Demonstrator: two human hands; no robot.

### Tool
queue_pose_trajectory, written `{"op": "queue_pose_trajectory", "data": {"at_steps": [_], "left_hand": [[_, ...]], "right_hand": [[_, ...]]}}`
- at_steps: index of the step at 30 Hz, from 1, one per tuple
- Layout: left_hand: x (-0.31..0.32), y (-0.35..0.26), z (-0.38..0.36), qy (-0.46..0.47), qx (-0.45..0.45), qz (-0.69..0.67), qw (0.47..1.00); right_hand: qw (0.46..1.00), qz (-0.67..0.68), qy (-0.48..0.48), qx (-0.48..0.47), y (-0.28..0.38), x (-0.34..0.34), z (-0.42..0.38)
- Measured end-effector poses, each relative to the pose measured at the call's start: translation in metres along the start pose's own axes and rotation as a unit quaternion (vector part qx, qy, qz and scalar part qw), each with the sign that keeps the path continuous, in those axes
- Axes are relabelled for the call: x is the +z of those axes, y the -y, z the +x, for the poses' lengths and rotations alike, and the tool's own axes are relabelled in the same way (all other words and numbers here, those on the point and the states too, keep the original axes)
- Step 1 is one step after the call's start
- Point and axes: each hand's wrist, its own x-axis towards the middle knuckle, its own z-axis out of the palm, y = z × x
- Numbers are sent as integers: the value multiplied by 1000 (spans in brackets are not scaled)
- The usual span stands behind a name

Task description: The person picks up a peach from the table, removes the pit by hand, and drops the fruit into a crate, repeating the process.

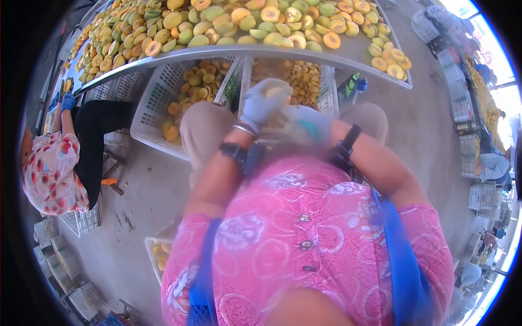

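Observation:
Both of my hands wear pale gloves and meet above a white crate (pixel 328 89) of cut fruit pieces (pixel 304 79). My left hand (pixel 263 103) has its fingers wrapped round a yellowish piece of fruit (pixel 278 92). Beside it on the right, my right hand (pixel 310 125) is smeared by motion; a green-teal patch shows at it, and what its fingers hold cannot be made out. Just beyond my hands runs the metal edge of a table (pixel 234 51) heaped with halved yellow and green fruit (pixel 217 24).
Another white crate (pixel 147 117) holding fruit halves stands left of my hands, by my knee. A co-worker (pixel 54 168) in a floral top sits at the far left. Stacked crates (pixel 470 155) and other people line the right side. A small fruit container (pixel 157 252) lies behind, lower left.

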Motion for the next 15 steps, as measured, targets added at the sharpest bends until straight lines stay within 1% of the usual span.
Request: {"op": "queue_pose_trajectory", "data": {"at_steps": [1,2,3,4,5,6,7,8,9,10,11,13,14,15], "left_hand": [[-1,1,1,18,22,93,995],[-1,2,2,36,43,184,981],[0,1,2,37,42,183,982],[1,0,2,47,33,151,987],[1,-2,2,56,25,120,991],[0,-6,3,56,25,120,991],[-1,-10,3,56,-17,15,998],[-3,-12,3,55,-58,-90,993],[-1,-11,5,53,-57,-90,993],[2,-7,4,31,-102,-211,972],[3,-4,3,9,-146,-327,934],[-1,1,4,4,-153,-317,936],[-1,2,6,-1,-157,-309,938],[-1,4,7,-2,-156,-310,938]], "right_hand": [[973,-194,-54,-114,-6,-6,5],[973,-194,-54,-113,-1,-4,1],[999,-37,-24,12,9,2,-9],[983,121,7,135,16,5,-16],[984,121,7,134,15,1,-18],[988,88,104,78,12,-4,-21],[978,54,200,22,9,-7,-21],[978,54,201,22,12,-2,-22],[962,159,210,65,17,2,-23],[934,263,217,109,21,6,-23],[933,264,218,111,21,10,-22],[974,199,59,89,23,15,-19],[974,197,60,88,25,16,-17],[955,253,68,136,26,17,-15]]}}
